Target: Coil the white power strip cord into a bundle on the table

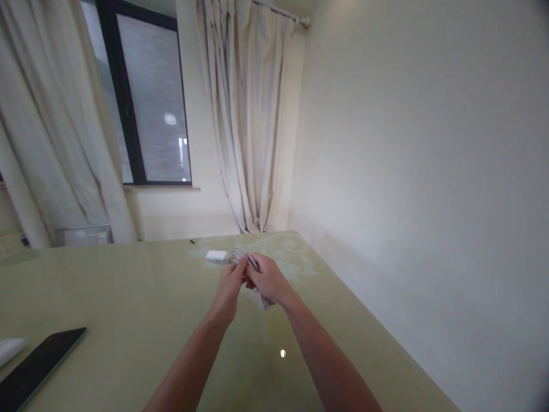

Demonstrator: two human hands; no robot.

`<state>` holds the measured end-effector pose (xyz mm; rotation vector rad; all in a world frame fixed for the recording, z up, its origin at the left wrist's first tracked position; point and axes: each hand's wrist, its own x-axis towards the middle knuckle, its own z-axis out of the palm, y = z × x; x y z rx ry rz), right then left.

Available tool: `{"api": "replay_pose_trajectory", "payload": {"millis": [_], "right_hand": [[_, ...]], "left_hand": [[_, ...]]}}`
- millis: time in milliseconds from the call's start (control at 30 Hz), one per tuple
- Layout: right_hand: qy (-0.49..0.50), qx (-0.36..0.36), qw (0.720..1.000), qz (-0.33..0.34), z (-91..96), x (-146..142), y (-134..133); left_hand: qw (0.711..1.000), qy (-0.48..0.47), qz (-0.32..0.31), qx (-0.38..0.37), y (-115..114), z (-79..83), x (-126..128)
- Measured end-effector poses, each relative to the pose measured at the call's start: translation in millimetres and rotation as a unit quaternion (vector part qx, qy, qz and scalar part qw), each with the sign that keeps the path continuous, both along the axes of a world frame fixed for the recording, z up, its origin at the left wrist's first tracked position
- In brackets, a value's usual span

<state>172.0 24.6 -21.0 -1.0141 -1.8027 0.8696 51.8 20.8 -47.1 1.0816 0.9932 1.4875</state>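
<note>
My left hand (229, 290) and my right hand (269, 278) meet over the far part of the table. Between them they hold a bundled light grey cable (238, 254), with loops showing above the fingers and a dark strip by the right fingers. My right hand is closed around the bundle. The left thumb and fingers pinch it from the other side. Just left of the cable is a white rectangular block (217, 256); whether it joins the cable I cannot tell. A pale grey end (265, 301) hangs below my right hand. The palms hide the middle of the bundle.
The glossy green tabletop (128, 297) runs to a wall on the right. A flat black object (43, 366) and a white item (11, 349) lie at the left front. A small dark piece (192, 241) is near the back edge. Curtains (253, 114) hang behind.
</note>
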Motion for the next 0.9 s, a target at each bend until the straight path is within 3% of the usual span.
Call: {"api": "replay_pose_trajectory", "payload": {"millis": [233, 367, 433, 500, 633, 767, 900], "right_hand": [[0.16, -0.093, 0.982, -0.037, 0.9, 3, 11], [0.245, -0.084, 0.964, -0.06, 16.4, 26, 13], [0.259, -0.057, 0.961, -0.085, 24.1, 41, 13], [0.263, -0.031, 0.958, -0.111, 29.9, 57, 13], [0.261, -0.021, 0.959, -0.107, 36.6, 87, 12], [0.243, -0.032, 0.969, -0.042, 40.1, 103, 6], [0.205, -0.055, 0.976, 0.038, 43.5, 104, -2]], "left_hand": [[0.994, -0.086, 0.048, -0.037, -3, 21.8, -33], [0.999, 0.003, 0.034, -0.023, -5, 33.2, -70], [0.995, 0.054, 0.079, -0.013, -1, 31.9, -89], [0.989, 0.052, 0.14, -0.01, 6, 25.9, -104], [0.975, -0.046, 0.213, -0.05, 27, 5.5, -123], [0.959, -0.063, 0.246, -0.124, 41, -20.0, -129], [0.947, -0.028, 0.25, -0.198, 41, -44.3, -131]]}}
